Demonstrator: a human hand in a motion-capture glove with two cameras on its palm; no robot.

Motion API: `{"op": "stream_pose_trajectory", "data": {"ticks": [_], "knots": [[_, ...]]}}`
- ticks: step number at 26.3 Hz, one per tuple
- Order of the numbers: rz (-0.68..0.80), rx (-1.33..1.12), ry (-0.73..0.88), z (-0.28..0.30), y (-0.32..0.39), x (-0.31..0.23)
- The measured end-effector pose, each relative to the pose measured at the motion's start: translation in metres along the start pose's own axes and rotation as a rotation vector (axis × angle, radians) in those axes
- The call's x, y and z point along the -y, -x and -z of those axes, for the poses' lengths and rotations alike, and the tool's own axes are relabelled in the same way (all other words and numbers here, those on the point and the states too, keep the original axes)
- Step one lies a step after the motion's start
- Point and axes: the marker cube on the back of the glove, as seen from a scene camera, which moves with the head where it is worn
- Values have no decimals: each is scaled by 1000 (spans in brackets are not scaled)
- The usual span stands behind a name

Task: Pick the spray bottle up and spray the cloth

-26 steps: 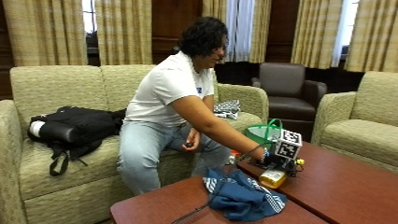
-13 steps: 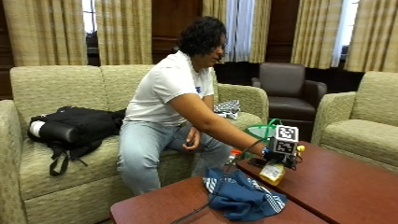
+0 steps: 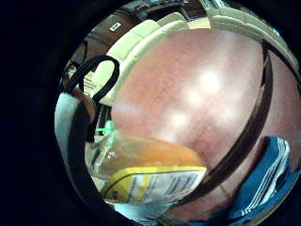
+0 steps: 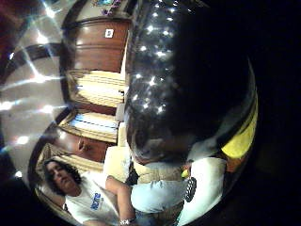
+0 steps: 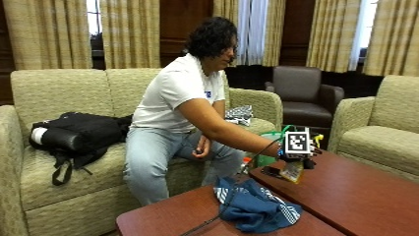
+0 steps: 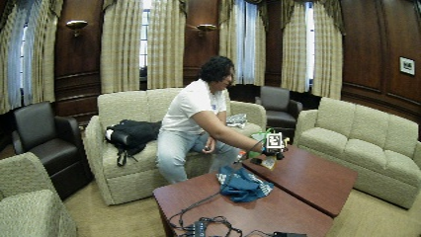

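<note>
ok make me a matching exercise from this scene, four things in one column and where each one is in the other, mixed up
Things:
1. spray bottle
2. blue cloth
3. black backpack
4. green bag

Places:
A. on the sofa seat beside the person
B. crumpled on the near wooden table
C. in the gloved right hand, over the table edge
D. between the person's knees and the table, behind the hand

Pairs: 1-C, 2-B, 3-A, 4-D
</note>
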Motion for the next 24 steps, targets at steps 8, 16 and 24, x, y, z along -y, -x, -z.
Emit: {"op": "stream_pose_trajectory", "data": {"ticks": [8,16,24], "knots": [[67,218,-1,24,13,-10],[80,220,14,32,-18,-24],[110,192,-54,27,-49,-38]]}}
